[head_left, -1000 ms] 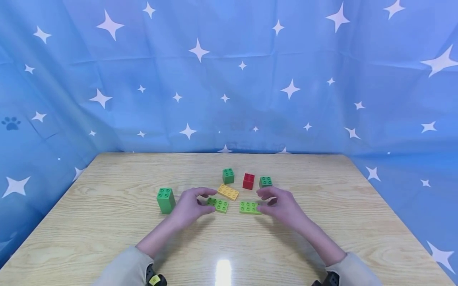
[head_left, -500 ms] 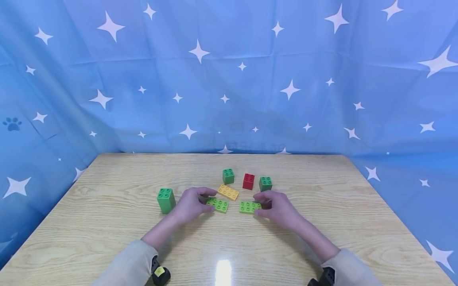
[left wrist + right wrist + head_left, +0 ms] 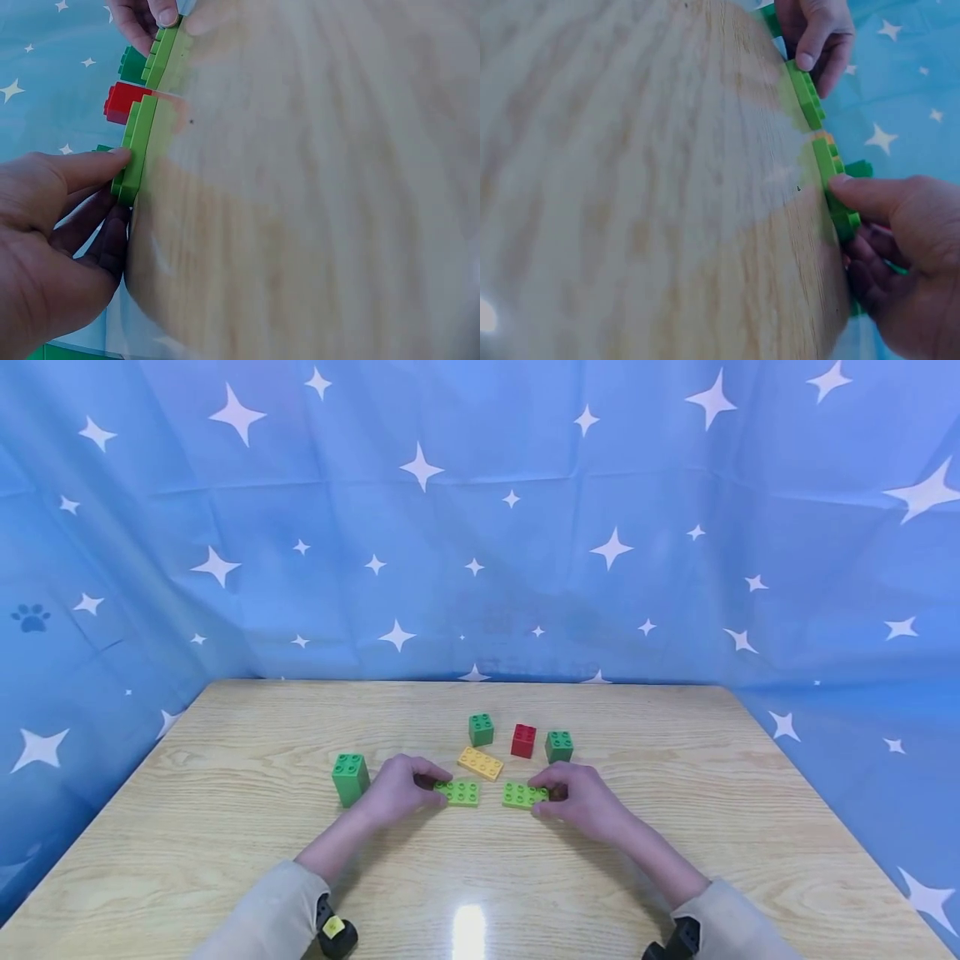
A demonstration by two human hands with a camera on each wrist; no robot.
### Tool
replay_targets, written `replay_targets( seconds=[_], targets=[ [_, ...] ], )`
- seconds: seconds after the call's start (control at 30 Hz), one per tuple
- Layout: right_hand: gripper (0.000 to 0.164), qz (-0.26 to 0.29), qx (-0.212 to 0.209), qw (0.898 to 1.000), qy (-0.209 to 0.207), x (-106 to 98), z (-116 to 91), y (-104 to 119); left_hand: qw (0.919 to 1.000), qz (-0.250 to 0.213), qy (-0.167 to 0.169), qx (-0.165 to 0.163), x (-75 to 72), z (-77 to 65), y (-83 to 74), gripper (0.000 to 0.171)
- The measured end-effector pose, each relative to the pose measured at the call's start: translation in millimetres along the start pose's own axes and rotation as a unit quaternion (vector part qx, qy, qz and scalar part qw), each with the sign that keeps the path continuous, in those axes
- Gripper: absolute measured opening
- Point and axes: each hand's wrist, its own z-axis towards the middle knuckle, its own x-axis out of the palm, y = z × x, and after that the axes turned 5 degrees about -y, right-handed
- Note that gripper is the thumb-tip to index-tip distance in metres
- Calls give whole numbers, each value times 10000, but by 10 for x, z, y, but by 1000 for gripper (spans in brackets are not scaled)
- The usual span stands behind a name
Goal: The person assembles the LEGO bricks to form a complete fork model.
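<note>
Two lime-green 2x4 toy bricks lie flat on the wooden table, a short gap apart. My left hand [image 3: 396, 792] pinches the outer end of the left lime brick [image 3: 462, 794] between thumb and fingers; in the left wrist view its thumb presses the near side of that brick [image 3: 140, 142]. My right hand [image 3: 585, 800] grips the outer end of the right lime brick [image 3: 516, 795] in the same way, and the right wrist view shows its thumb against the brick [image 3: 825, 160]. The fingers hide each brick's outer end in part.
Behind the lime bricks lies a yellow brick [image 3: 480, 763]. Farther back stand a green brick [image 3: 482, 730], a red brick [image 3: 523, 741] and another green brick [image 3: 559, 747]. A taller green brick [image 3: 351, 780] stands left of my left hand. A starry blue curtain [image 3: 495, 527] hangs behind the table [image 3: 300, 710].
My right hand has moved in slightly left and closed on the right lime brick. The left lime brick, slanted before, has been turned by my left hand and now lies nearly straight.
</note>
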Motion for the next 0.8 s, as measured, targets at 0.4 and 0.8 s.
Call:
replay_targets(
  seconds=[0.4, 0.8],
  targets=[
    [33, -109, -106, 9998, 127, 3, -23, 12, 9986, 0, 288, 445, 11, -105, -35, 23],
    [35, -255, -254, 9989, 311, 82, -72, 97, 9976, 56, 398, 563, 72, -137, -66, 23]
  ],
)
